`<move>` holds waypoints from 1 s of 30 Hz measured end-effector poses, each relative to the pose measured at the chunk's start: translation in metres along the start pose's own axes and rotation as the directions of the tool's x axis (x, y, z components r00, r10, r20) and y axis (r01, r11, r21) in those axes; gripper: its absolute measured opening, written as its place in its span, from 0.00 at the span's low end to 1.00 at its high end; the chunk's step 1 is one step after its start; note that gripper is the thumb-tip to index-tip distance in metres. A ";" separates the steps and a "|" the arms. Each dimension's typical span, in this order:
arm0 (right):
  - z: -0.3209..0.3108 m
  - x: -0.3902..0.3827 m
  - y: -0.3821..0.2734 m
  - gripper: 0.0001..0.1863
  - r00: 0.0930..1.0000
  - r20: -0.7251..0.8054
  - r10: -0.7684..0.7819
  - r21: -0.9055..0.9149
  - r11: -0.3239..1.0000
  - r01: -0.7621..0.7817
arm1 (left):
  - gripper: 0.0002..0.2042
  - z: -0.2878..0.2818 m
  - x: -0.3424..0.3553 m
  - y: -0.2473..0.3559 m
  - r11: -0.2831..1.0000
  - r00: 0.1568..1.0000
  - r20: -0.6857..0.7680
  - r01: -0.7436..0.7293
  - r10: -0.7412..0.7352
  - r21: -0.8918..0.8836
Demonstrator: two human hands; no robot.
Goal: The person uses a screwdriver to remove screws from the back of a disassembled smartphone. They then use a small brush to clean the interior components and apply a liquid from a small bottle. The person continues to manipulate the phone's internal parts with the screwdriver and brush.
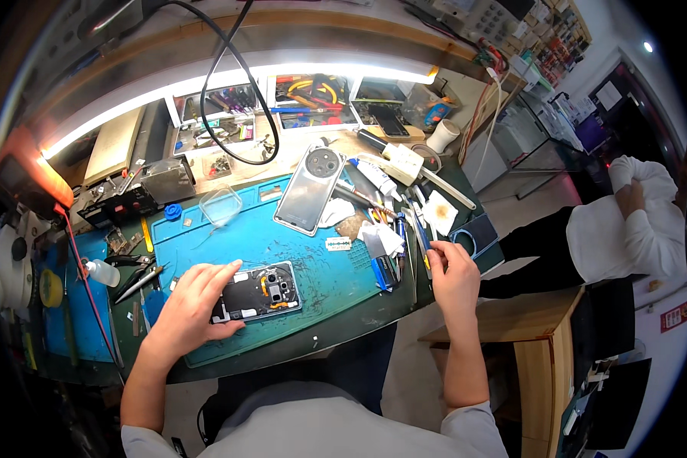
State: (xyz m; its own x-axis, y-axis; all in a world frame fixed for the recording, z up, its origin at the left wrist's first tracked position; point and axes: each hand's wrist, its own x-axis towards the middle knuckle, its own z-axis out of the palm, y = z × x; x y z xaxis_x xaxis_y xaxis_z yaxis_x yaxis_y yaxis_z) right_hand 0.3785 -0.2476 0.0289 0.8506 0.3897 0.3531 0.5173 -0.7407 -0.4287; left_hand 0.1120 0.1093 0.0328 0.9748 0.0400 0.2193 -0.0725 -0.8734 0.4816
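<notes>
My left hand [191, 309] grips the end of an opened phone [261, 298] with exposed camera module and internal parts, lying on the teal work mat [336, 294]. My right hand [454, 282] is at the mat's right side, fingers closed on a slender blue and yellow tool [422, 235] among several screwdrivers, tweezers and pens. A clear phone case or back cover with a round camera opening [298, 206] lies farther back. A razor blade [338, 243], white tissue and a small clear lidded box [220, 207] are nearby.
Tool trays [305, 103] stand under a light strip, with a hanging black cable [240, 153]. A bottle [101, 272], pliers and an orange meter [34, 181] are at left. At right stand a person in white [618, 244], arms crossed, and a wooden cabinet [534, 320].
</notes>
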 end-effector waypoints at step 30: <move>-0.031 -0.038 -0.081 0.05 0.985 0.166 -0.050 0.541 0.839 -0.049 | 0.26 -0.012 -0.016 0.024 0.995 0.968 -0.231 -0.092 0.097 0.032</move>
State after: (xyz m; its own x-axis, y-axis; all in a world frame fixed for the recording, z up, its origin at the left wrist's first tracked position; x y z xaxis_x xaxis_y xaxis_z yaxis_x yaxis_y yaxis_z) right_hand 0.3014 -0.2193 0.0760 0.8278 0.5114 0.2310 0.4437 -0.3445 -0.8273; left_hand 0.0922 0.0932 0.0513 0.8878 0.0660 0.4554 -0.1552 -0.8886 0.4315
